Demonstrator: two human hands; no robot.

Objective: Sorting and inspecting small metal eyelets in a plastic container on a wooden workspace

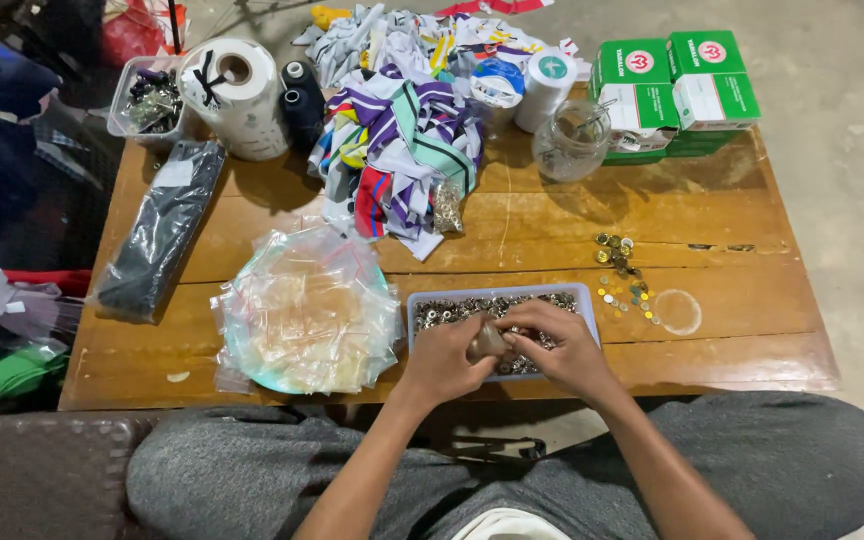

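Note:
My left hand (444, 358) and my right hand (558, 350) meet over a shallow lilac tray (582, 292) full of several small metal snap buttons (452, 310) near the table's front edge. Both hands grip a small brownish pouch-like thing (490, 341) between them; what it is exactly cannot be told. Just left of the tray lies a heap of small clear zip bags (307, 310). To the tray's right, loose metal buttons (620, 268) are scattered on the wood.
A wooden table (732, 330) carries a pile of striped fabric strips (402, 140), a glass jar (572, 142), green and white boxes (682, 85), tape rolls (546, 88), a big paper roll (237, 95), black thread spools (302, 105), a black wrapped bundle (160, 230).

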